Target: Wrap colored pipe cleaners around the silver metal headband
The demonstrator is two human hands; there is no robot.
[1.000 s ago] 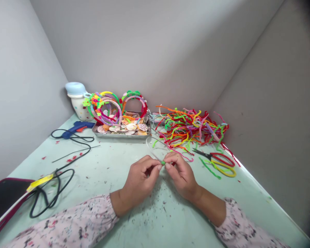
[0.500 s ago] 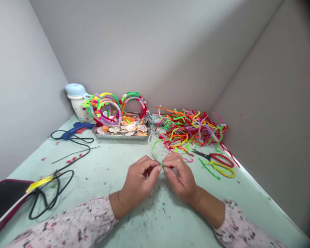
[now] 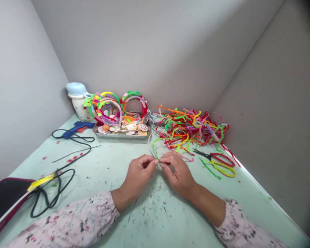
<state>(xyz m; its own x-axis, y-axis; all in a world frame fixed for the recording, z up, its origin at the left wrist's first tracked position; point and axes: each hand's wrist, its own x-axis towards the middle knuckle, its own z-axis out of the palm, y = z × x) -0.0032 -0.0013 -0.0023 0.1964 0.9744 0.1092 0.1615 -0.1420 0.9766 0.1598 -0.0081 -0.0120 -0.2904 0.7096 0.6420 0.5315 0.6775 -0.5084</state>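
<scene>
Both hands meet over the middle of the table, fingertips almost touching. My left hand [image 3: 142, 172] is closed in a pinch on the end of a thin, pale headband [image 3: 149, 139], whose bare curve rises away behind the fingers. My right hand [image 3: 178, 174] pinches a green pipe cleaner [image 3: 159, 161] against that same end; only a small bit of it shows between the fingertips. Just behind the hands, a heap of multicoloured pipe cleaners [image 3: 188, 129] spreads over the table. Scissors [image 3: 220, 162] with red and yellow handles lie to the right of my right hand.
A metal tray [image 3: 121, 136] holds seashells, with finished colourful headbands [image 3: 110, 106] standing on it. Left of it are a blue glue gun [image 3: 79, 129] with a looping black cord and a white jar [image 3: 80, 103] with a blue lid. A dark tablet-like object [image 3: 9, 196] sits at front left.
Both hands have shifted slightly left and up together, with the headband end still pinched between them. Less of the green pipe cleaner shows between the fingertips.
</scene>
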